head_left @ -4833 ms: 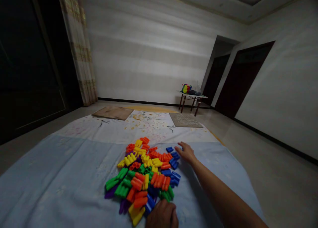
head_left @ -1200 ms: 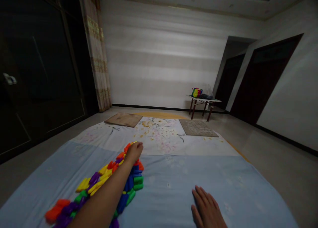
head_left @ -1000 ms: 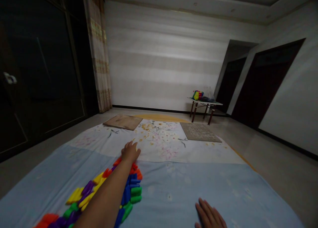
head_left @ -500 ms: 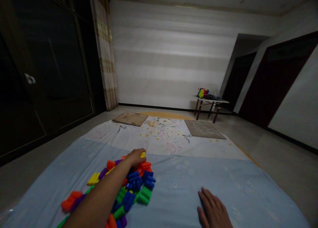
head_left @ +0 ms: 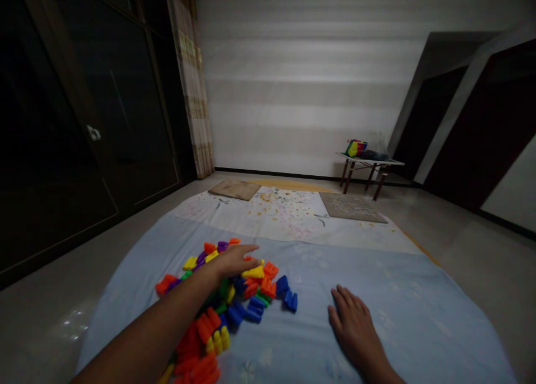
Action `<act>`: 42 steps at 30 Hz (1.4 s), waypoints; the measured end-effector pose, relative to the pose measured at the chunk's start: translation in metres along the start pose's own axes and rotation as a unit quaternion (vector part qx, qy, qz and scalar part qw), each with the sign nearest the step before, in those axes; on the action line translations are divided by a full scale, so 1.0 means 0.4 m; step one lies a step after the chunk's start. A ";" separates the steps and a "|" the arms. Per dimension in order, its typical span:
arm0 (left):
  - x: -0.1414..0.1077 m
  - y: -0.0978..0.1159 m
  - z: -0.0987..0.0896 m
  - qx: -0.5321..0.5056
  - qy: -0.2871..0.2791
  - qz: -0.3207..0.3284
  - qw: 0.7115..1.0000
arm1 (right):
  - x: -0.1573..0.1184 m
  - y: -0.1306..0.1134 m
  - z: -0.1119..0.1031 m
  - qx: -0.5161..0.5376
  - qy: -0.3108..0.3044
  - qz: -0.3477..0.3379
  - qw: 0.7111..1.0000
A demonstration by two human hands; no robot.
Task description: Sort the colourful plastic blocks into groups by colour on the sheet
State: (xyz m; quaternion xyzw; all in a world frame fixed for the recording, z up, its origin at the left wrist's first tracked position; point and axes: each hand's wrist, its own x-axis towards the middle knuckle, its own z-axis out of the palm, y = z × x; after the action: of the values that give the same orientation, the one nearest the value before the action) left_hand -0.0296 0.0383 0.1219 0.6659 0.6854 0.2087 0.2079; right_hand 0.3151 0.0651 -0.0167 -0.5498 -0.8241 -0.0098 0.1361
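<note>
A pile of plastic blocks (head_left: 237, 312) in red-orange, blue, yellow, green and purple lies on the light blue cloth (head_left: 310, 328), left of centre. Over the upper part of the pile reaches my left hand (head_left: 238, 260), its fingers apart and pointing right. A yellow block (head_left: 254, 272) sits just below its fingertips, not gripped. The left forearm covers part of the pile. My right hand (head_left: 350, 317) lies palm down on the cloth to the right, fingers spread, touching no block.
Two flat boards, a plain brown one (head_left: 235, 189) and a patterned one (head_left: 352, 207), lie at the cloth's far edge. Behind them on the right stands a small table (head_left: 371, 161) bearing a colourful bag (head_left: 355, 148). Dark glass doors (head_left: 125, 110) and a curtain are at the left.
My left hand has opened and its fingers have stretched out. Several blocks now lie farther right, more spread out. The camera view has shifted, and my right hand still rests on the cloth.
</note>
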 end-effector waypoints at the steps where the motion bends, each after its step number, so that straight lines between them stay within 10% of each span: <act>1: -0.028 -0.005 -0.016 -0.004 0.026 -0.005 1.000 | 0.000 0.000 0.000 -0.002 -0.003 0.000 1.000; 7: -0.265 -0.118 -0.023 0.007 0.285 -0.097 0.954 | 0.003 0.003 0.004 -0.014 -0.008 -0.003 1.000; 14: -0.439 -0.232 0.123 0.031 0.287 -0.166 0.943 | 0.003 0.007 0.014 -0.017 -0.003 -0.003 1.000; 22: -0.349 -0.210 0.182 0.039 0.324 -0.163 0.931 | 0.001 0.005 0.010 -0.028 0.000 -0.006 1.000; 29: -0.229 -0.040 0.167 0.143 0.314 -0.114 0.932 | 0.003 -0.006 -0.005 -0.025 -0.005 -0.001 1.000; 36: -0.107 0.175 0.278 0.104 0.152 0.089 0.979 | 0.002 0.004 0.010 -0.032 0.013 -0.010 0.999; 42: -0.070 0.190 0.363 0.144 0.074 0.094 0.982 | 0.004 0.007 0.010 -0.030 0.021 -0.011 0.999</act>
State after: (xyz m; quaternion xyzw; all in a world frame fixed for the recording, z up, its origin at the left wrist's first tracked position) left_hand 0.1158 0.0137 0.0449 0.7331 0.6561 0.1752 0.0382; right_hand 0.3163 0.0685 -0.0204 -0.5440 -0.8266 -0.0476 0.1363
